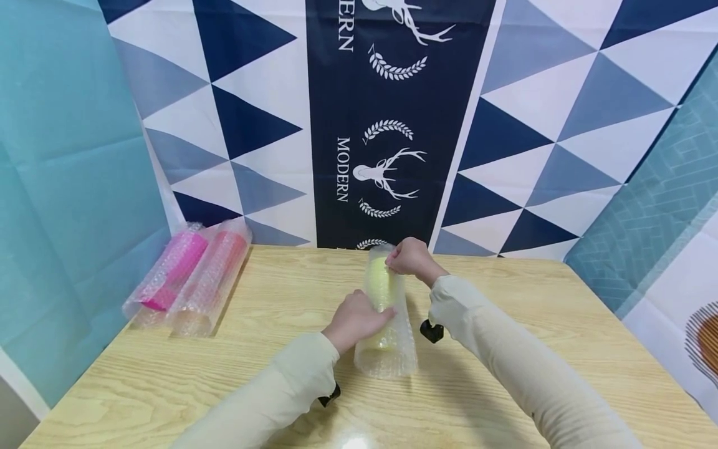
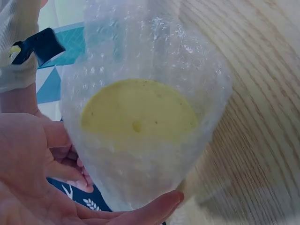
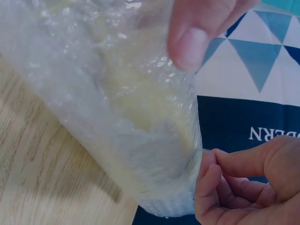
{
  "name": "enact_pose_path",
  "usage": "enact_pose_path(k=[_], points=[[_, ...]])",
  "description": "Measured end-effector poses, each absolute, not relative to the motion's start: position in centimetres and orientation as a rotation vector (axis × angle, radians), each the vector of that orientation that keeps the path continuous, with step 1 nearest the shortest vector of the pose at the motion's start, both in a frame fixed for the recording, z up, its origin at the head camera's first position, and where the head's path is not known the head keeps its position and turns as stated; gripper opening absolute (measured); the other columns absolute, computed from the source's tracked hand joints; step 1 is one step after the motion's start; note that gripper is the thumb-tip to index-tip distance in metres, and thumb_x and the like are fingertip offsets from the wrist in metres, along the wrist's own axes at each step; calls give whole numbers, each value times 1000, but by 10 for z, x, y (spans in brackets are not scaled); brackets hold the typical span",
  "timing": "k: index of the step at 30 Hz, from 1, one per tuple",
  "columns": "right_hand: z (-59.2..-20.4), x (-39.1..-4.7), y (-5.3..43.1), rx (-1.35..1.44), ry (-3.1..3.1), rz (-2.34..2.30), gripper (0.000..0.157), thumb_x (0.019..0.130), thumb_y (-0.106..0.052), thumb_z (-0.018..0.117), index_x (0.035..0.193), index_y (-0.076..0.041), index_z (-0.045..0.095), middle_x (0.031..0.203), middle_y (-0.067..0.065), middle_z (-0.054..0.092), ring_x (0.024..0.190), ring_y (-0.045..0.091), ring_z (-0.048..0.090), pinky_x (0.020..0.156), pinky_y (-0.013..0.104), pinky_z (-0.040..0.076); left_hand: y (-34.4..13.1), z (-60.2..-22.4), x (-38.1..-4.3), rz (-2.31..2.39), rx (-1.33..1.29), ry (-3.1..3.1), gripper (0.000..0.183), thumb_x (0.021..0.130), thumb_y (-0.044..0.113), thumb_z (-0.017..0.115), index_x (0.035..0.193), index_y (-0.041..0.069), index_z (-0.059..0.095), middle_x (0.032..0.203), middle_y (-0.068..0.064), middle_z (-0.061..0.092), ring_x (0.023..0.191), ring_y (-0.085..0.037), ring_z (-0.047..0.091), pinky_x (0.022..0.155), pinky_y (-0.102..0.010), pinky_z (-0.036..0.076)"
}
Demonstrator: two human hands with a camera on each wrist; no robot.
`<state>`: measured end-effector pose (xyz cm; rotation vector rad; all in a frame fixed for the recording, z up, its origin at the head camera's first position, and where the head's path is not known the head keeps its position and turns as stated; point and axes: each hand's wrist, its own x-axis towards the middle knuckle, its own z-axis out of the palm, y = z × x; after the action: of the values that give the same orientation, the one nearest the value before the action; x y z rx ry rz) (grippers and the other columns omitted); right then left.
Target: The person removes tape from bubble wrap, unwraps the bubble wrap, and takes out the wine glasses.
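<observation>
A yellow cylinder (image 1: 381, 279) lies lengthwise inside a sleeve of clear bubble wrap (image 1: 399, 352) on the table. Its round, flat end shows through the wrap in the left wrist view. My left hand (image 1: 359, 319) holds the wrapped cylinder from its left side, the thumb stretched across the top near the loose end. At the far end, my right hand (image 1: 412, 257) pinches the edge of the bubble wrap between thumb and fingers, as the right wrist view also shows. The cylinder's far end is blurred by the layers of wrap.
Two more bubble-wrapped cylinders, one pink (image 1: 182, 262) and one red (image 1: 227, 252), lie side by side at the table's left back. A patterned cloth (image 1: 370, 125) hangs behind the wooden table (image 1: 269, 293). Dark straps circle both wrists.
</observation>
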<state>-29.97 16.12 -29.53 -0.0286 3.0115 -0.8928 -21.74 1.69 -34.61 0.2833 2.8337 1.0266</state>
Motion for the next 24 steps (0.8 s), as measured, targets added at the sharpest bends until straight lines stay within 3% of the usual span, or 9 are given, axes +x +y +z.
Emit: enact_pose_path(k=[9, 24], points=[[-294, -299, 160, -12, 3004, -894, 7, 77, -7, 68, 78, -3, 73, 64, -5, 61, 63, 10, 51, 53, 16, 40, 20, -350, -217, 1056, 249, 2824, 53, 86, 39, 63, 107, -8, 55, 97, -20, 59, 83, -27, 58, 75, -41, 52], [-290, -301, 165, -18, 3001, -911, 7, 78, -7, 69, 76, -2, 72, 55, -12, 54, 59, 6, 49, 54, 15, 41, 19, -352, -219, 1090, 206, 2796, 56, 87, 39, 60, 112, -10, 54, 101, -22, 62, 89, -29, 62, 80, -44, 54]])
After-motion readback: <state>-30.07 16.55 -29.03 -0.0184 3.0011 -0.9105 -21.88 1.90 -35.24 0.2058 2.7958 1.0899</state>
